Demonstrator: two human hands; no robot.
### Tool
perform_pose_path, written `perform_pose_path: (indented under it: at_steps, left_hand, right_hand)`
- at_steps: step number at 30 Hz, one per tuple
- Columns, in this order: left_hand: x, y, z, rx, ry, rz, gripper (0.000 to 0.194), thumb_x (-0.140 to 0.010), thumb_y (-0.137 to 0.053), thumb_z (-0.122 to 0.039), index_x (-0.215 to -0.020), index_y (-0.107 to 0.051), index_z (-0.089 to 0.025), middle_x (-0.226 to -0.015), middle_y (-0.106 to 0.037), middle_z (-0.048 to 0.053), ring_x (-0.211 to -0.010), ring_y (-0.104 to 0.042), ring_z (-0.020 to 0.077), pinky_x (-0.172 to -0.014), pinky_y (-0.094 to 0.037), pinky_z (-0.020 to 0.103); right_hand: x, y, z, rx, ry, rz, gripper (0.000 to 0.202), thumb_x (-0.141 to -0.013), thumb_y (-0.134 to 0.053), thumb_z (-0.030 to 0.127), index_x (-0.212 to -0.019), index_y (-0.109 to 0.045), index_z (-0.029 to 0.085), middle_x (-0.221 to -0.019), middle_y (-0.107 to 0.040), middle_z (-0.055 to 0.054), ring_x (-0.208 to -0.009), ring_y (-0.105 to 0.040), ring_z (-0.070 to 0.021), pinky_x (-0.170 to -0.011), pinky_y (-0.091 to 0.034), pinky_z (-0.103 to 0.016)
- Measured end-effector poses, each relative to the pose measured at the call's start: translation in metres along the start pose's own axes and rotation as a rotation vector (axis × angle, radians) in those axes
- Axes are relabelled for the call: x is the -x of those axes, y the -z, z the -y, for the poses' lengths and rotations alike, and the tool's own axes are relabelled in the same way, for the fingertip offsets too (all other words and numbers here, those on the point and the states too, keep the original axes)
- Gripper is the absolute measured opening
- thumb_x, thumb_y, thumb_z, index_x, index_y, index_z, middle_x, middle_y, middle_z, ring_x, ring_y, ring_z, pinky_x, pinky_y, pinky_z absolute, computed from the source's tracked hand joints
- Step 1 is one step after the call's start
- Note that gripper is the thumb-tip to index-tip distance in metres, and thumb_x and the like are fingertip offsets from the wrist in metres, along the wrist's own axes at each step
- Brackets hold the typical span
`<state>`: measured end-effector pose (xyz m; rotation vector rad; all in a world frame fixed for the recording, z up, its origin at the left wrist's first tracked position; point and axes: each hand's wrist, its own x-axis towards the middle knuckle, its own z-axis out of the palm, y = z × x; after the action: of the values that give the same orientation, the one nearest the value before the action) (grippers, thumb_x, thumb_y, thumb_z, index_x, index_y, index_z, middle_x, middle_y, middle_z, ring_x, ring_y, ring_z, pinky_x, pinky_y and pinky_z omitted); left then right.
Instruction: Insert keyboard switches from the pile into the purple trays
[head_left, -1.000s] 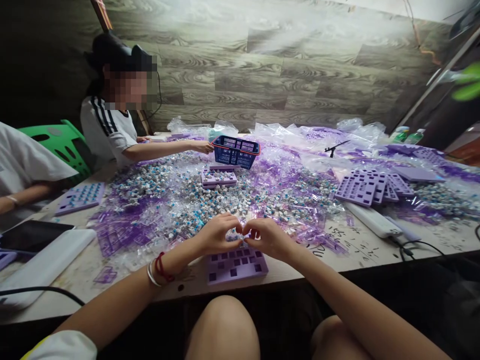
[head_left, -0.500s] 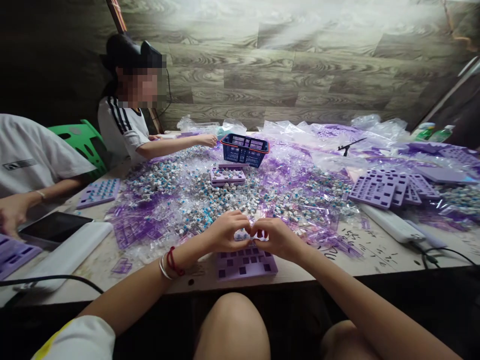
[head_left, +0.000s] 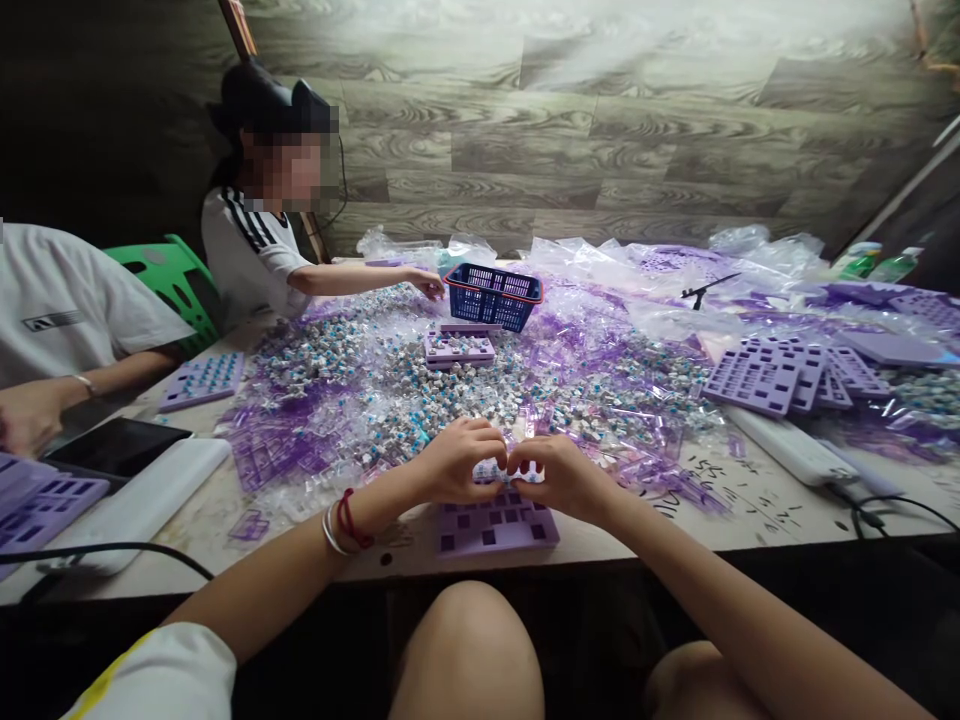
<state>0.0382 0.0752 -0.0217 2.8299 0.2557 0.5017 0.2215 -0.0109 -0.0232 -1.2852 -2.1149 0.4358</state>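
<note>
My left hand (head_left: 463, 462) and my right hand (head_left: 564, 478) meet just above the near edge of the table, fingers curled and fingertips close together. Whatever is pinched between them is hidden or too small to name. Below my hands lies a light purple plate (head_left: 501, 532) with square holes, its far part covered by my fingers. Whitish-blue bits show through the gap inside my left fingers. Just beyond my hands spreads a wide heap of small white and grey pieces (head_left: 450, 405) with blue tops, which look like keyboard switches.
A dark blue basket (head_left: 493, 298) stands behind a purple plate (head_left: 459, 348) with loose pieces on it. More perforated plates (head_left: 757, 375) are stacked at right beside a white power strip (head_left: 799, 455). Two co-workers sit at left, near a phone (head_left: 120, 450) and a long white box (head_left: 161, 505).
My hands keep nearly the same pose over the plate. The far co-worker's hand has lowered beside the basket. At the left edge, purple plates have shifted rightward. The view has tilted slightly.
</note>
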Motion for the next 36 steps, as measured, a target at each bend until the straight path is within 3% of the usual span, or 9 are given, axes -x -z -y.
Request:
perform_pose_path:
  at_steps: [7,16,23,31,36]
  left_hand:
    - [0.0,-0.001,0.001,-0.014,-0.028,0.006,0.011,-0.074,-0.064,-0.025,-0.082,-0.059,-0.019,-0.094,-0.065,0.003,-0.091,-0.055,0.0198,-0.086,-0.037,0.033]
    - [-0.002,0.006,0.002,-0.012,-0.149,0.017,0.011,-0.083,-0.062,-0.028,-0.076,-0.067,-0.021,-0.09,-0.068,0.002,-0.086,-0.053,0.0177,-0.079,-0.039,0.032]
    - [-0.004,0.005,-0.001,-0.001,-0.172,0.024,0.022,-0.086,-0.059,-0.03,-0.07,-0.069,-0.02,-0.082,-0.066,0.006,-0.083,-0.053,0.0181,-0.075,-0.042,0.031]
    - [-0.002,-0.001,-0.002,-0.016,-0.077,0.011,0.02,-0.083,-0.065,-0.029,-0.064,-0.071,-0.023,-0.08,-0.066,0.002,-0.074,-0.052,0.0149,-0.067,-0.038,0.029]
    - [0.001,-0.008,-0.002,-0.09,-0.109,0.066,0.022,-0.086,-0.056,-0.024,-0.068,-0.068,-0.019,-0.076,-0.066,0.004,-0.078,-0.056,0.0169,-0.072,-0.04,0.031]
  right_hand:
    - [-0.003,0.003,0.005,0.021,0.049,0.064,0.019,-0.072,-0.059,0.002,-0.071,-0.069,0.018,-0.078,-0.07,-0.002,-0.073,-0.064,-0.0147,-0.072,-0.048,-0.024]
    - [-0.007,0.005,0.014,0.097,0.022,0.126,0.02,-0.072,-0.062,-0.001,-0.07,-0.072,0.017,-0.079,-0.071,-0.005,-0.071,-0.066,-0.0151,-0.068,-0.048,-0.023]
    - [-0.016,0.004,0.02,0.135,0.014,0.221,0.024,-0.069,-0.059,-0.005,-0.057,-0.068,0.014,-0.068,-0.069,-0.005,-0.058,-0.059,-0.0112,-0.056,-0.04,-0.02]
    - [-0.018,-0.001,0.019,0.259,-0.041,0.255,0.025,-0.068,-0.055,-0.002,-0.053,-0.065,0.015,-0.059,-0.063,-0.004,-0.052,-0.05,-0.0106,-0.053,-0.034,-0.022]
    - [-0.022,-0.002,0.023,0.32,-0.041,0.304,0.024,-0.066,-0.054,-0.003,-0.052,-0.063,0.015,-0.059,-0.061,-0.004,-0.052,-0.049,-0.0109,-0.052,-0.033,-0.024]
